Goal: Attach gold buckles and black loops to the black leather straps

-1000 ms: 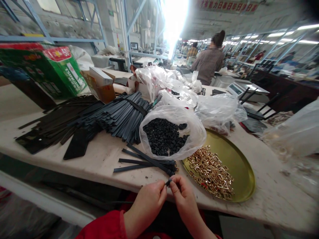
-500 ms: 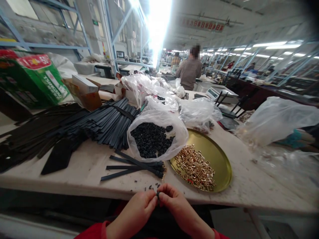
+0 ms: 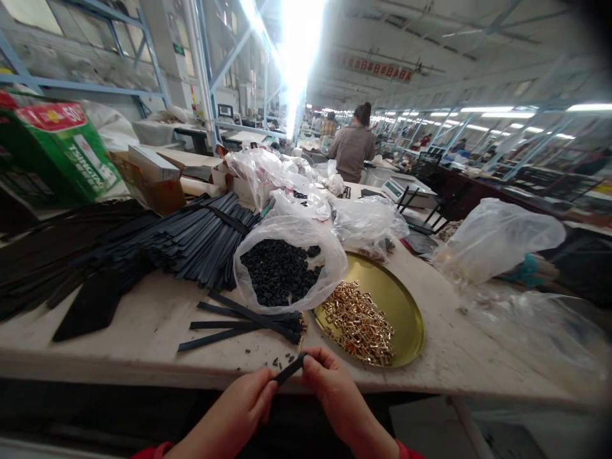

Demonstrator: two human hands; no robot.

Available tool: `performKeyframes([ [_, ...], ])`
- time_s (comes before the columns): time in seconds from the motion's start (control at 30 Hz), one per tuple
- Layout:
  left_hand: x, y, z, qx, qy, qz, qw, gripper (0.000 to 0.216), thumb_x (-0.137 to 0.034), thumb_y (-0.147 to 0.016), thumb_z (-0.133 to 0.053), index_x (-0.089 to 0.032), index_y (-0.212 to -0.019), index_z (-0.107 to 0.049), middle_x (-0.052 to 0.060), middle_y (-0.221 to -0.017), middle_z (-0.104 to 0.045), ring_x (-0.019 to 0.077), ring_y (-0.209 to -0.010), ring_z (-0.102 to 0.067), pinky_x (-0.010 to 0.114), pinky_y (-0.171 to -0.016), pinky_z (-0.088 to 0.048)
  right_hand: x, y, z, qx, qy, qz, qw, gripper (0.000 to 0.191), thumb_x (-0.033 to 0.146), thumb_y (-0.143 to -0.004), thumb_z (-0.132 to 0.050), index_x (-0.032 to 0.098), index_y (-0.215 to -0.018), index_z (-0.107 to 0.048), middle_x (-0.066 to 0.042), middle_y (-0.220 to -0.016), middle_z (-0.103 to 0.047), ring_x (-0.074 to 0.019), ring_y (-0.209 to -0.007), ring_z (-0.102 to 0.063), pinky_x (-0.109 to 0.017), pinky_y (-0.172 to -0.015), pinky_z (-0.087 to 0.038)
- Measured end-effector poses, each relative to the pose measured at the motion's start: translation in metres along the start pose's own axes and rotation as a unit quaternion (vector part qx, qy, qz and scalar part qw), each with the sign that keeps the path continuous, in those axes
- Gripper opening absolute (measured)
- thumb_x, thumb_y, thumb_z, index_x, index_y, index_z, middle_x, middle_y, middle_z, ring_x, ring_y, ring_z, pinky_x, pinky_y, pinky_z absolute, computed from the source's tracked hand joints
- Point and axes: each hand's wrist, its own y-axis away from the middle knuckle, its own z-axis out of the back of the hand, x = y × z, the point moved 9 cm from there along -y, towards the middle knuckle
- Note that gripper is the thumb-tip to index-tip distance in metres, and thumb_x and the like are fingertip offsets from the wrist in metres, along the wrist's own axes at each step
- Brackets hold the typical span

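Observation:
My left hand pinches a short dark strap near the table's front edge. At the strap's upper right end, my right hand grips it between thumb and fingers. Only the stretch between the hands shows; whatever lies under the fingers is hidden. Just beyond, several dark straps with gold metal at their right ends lie crossed on the table. Behind them an open plastic bag holds small black loops. To its right, gold buckles are heaped on a round gold tray.
A bundle of dark straps covers the left of the worktable. Small dark scraps lie by the front edge. Farther back are a green carton, plastic bags and a scale. A person stands beyond.
My hands have moved apart, the left one down and leftward, and a length of strap now shows between them. The whole view has shifted slightly.

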Motion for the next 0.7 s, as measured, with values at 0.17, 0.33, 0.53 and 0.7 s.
performKeyframes([
  [0.17, 0.004, 0.0, 0.01, -0.026, 0.02, 0.004, 0.999, 0.026, -0.033, -0.087, -0.03, -0.018, -0.084, -0.051, -0.002, -0.063, -0.054, 0.0125, -0.054, -0.048, 0.021, -0.052, -0.036, -0.011, -0.004, -0.01, 0.023, -0.003, -0.016, 1.0, 0.03, 0.033, -0.059, -0.077, 0.014, -0.079, -0.065, 0.002, -0.065, -0.061, -0.0078, -0.053, -0.047, -0.021, -0.053, -0.035],
  [0.33, 0.018, -0.008, 0.004, -0.019, 0.088, 0.012, 0.996, 0.048, -0.037, -0.086, -0.032, -0.014, -0.129, -0.03, -0.007, -0.053, -0.048, 0.0124, -0.046, -0.044, 0.021, -0.048, -0.035, -0.021, -0.011, -0.013, 0.005, 0.0, -0.021, 1.0, 0.035, 0.035, -0.056, -0.078, 0.013, -0.079, -0.064, 0.002, -0.065, -0.06, -0.0083, -0.052, -0.048, -0.022, -0.054, -0.035],
  [0.53, 0.014, -0.022, 0.01, 0.017, 0.124, 0.016, 0.992, 0.046, -0.049, -0.083, -0.036, -0.018, -0.113, -0.051, -0.004, -0.059, -0.051, 0.0123, -0.053, -0.047, 0.021, -0.052, -0.037, 0.004, -0.011, -0.017, 0.051, 0.18, 0.035, 0.982, 0.025, 0.04, -0.068, -0.066, 0.017, -0.077, -0.062, 0.001, -0.067, -0.059, -0.0139, -0.061, -0.052, -0.026, -0.058, -0.039],
  [0.7, 0.022, -0.029, 0.028, -0.017, 0.111, 0.039, 0.993, 0.037, -0.052, -0.079, -0.04, -0.019, -0.071, -0.055, -0.004, -0.054, -0.049, 0.0116, -0.052, -0.046, 0.018, -0.047, -0.036, 0.105, -0.02, 0.029, -0.062, 0.657, 0.241, 0.712, 0.016, 0.018, -0.084, -0.046, 0.016, -0.083, -0.062, -0.008, -0.084, -0.06, -0.0189, -0.079, -0.054, -0.031, -0.071, -0.041],
])
